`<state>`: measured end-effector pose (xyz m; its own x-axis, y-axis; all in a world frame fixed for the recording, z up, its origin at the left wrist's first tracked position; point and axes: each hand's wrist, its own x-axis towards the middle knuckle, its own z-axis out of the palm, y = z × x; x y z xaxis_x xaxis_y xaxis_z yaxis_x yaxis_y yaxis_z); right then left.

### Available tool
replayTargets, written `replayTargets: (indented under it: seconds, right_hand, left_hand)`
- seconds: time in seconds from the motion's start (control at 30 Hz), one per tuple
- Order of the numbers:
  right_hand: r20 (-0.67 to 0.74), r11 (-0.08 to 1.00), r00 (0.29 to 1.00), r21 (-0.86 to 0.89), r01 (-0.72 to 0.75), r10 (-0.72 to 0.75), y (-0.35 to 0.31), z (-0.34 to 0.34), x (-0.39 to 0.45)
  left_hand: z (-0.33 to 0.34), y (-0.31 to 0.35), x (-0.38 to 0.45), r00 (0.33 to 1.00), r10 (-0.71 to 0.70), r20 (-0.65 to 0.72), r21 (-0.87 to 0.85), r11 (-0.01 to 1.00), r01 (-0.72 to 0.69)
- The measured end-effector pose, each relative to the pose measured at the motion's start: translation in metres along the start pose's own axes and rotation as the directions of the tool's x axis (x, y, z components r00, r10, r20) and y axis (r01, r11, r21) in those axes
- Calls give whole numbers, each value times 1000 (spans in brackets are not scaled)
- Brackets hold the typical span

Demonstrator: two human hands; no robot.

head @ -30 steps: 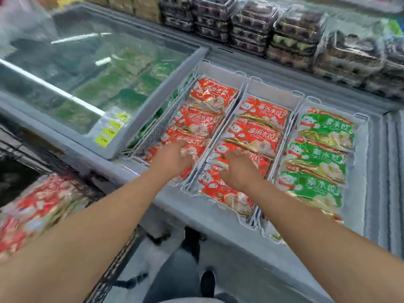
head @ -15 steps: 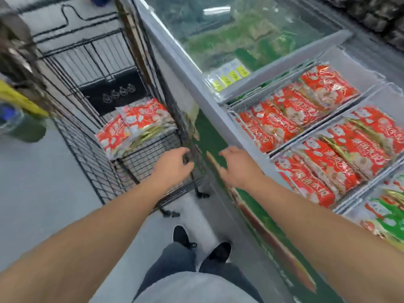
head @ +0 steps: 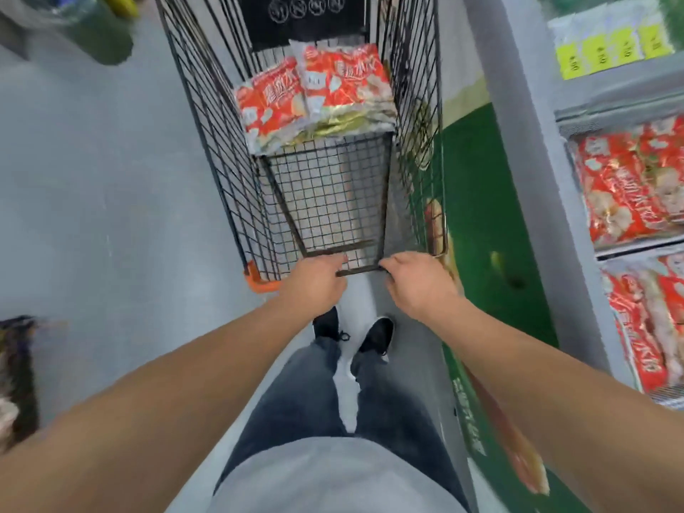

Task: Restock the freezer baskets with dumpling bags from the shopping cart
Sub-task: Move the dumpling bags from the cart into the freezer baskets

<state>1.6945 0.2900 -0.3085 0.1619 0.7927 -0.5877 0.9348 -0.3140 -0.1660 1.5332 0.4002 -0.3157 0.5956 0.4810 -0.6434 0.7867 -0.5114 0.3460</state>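
A stack of red dumpling bags (head: 318, 90) lies at the far end of the black wire shopping cart (head: 229, 187), straight ahead of me. My left hand (head: 314, 285) and my right hand (head: 420, 286) hover side by side at the cart's near rim, fingers loosely curled and holding nothing. Their fingertips reach the dark bar of the cart's inner flap. At the right edge, the freezer baskets (head: 636, 251) hold rows of the same red bags (head: 629, 187).
The freezer's grey and green front (head: 481, 216) runs close along the cart's right side. Its glass lid with yellow price labels (head: 610, 42) is at the top right. Grey floor (head: 92, 198) lies to the left, with my legs and shoes below the hands.
I have turned from the freezer baskets to the cart. Both hands left the bags in the baskets and swung left to the cart's near rim, carrying nothing.
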Motion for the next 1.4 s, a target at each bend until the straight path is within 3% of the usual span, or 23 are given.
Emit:
replayTargets:
  seconds: [0.17, 0.37, 0.5, 0.97, 1.4]
  right_hand:
    - [-58, 995, 997, 86, -52, 57, 10, 13, 12]
    - [-32, 999, 999, -51, 5, -6, 27, 18, 31]
    - [-37, 999, 999, -46, -5, 3, 31, 10, 44]
    - [22, 974, 986, 150, -170, 168, 20, -79, 151]
    - [-102, 974, 980, 172, -149, 168, 36, -140, 238]
  left_hand:
    - [28, -6, 7, 996, -75, -57, -56, 996, 72]
    - [43, -5, 23, 983, -121, -137, -5, 993, 122]
    - [35, -6, 35, 981, -116, -152, -21, 993, 114]
    - [-70, -37, 127, 967, -198, -162, -103, 978, 182]
    - [-147, -48, 205, 967, -172, -190, -206, 970, 132]
